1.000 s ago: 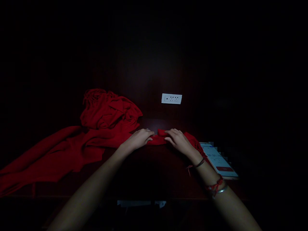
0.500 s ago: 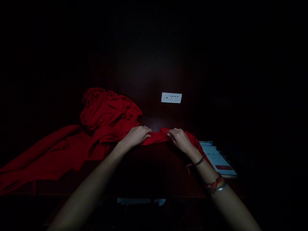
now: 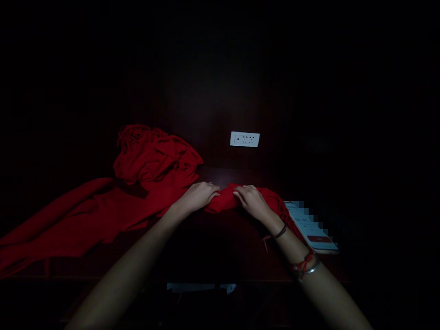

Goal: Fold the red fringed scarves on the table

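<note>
A long red scarf (image 3: 147, 183) with a fringed end lies across a dark table (image 3: 220, 247), bunched in a heap at the left and trailing off to the left edge. My left hand (image 3: 197, 196) and my right hand (image 3: 250, 200) sit close together on the scarf's right end, fingers curled into the cloth, which is gathered into a small roll between them. The fringe pokes out by my right wrist, which wears cords and a metal bangle.
A phone (image 3: 311, 227) with a lit screen lies on the table just right of my right forearm. A white socket plate (image 3: 244, 139) sits on the dark wall behind. The room is very dim; a pale strip shows below the table's front edge.
My hands have drawn closer together, and the cloth between them has gone from a flat strip to a bunched roll. The heap at the left shifted slightly.
</note>
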A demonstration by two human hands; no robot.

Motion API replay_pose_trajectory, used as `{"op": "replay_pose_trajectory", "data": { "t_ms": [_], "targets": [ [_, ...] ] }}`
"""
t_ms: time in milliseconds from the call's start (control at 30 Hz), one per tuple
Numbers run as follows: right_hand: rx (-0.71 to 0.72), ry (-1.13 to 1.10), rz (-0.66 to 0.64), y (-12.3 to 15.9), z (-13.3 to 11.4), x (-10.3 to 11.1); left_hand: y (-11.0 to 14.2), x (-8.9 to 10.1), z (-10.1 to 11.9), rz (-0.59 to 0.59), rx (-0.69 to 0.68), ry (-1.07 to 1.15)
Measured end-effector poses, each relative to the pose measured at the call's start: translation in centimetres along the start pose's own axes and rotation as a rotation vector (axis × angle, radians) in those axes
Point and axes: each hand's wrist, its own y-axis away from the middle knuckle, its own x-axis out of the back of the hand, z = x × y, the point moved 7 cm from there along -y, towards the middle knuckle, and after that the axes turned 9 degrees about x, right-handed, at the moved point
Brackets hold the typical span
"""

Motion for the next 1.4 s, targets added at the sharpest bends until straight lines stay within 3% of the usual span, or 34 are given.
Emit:
{"op": "replay_pose_trajectory", "data": {
  "t_ms": [167, 400, 600, 767, 967, 1133, 1300, 1400],
  "targets": [
    [0.076, -0.063, 0.021, -0.2, -1.2, -0.2, 0.0, -0.3, 0.5, 0.043, -0.021, 0.068],
    [-0.072, -0.164, 0.171, 0.4, 1.4, 1.4, -0.5, 0.3, -1.8, 0.046, 0.011, 0.170],
    [0.018, -0.416, 0.052, 0.3, 0.3, 1.3, -0.2, 1.5, -1.0, 0.047, -0.066, 0.165],
    [0.033, -0.326, 0.042, 0.2, 0.1, 1.4, 0.8, 1.9, -1.5, 0.029, -0.102, 0.099],
    [-0.008, -0.192, 0.117, 0.3, 0.8, 2.1, 4.5, 2.0, -5.6, 0.037, 0.099, -0.021],
    [0.003, -0.282, 0.235, 0.4, 0.5, 2.9, 6.6, 2.8, -9.1, 0.038, 0.191, -0.078],
    [0.006, -0.344, 0.343, 0.7, 0.5, 3.7, 8.3, 3.1, -11.2, 0.015, 0.322, -0.413],
    [0.000, -0.334, 0.381, 0.8, 0.8, 4.1, 8.6, 4.5, -13.6, 0.049, 0.389, -0.550]
  ]
}}
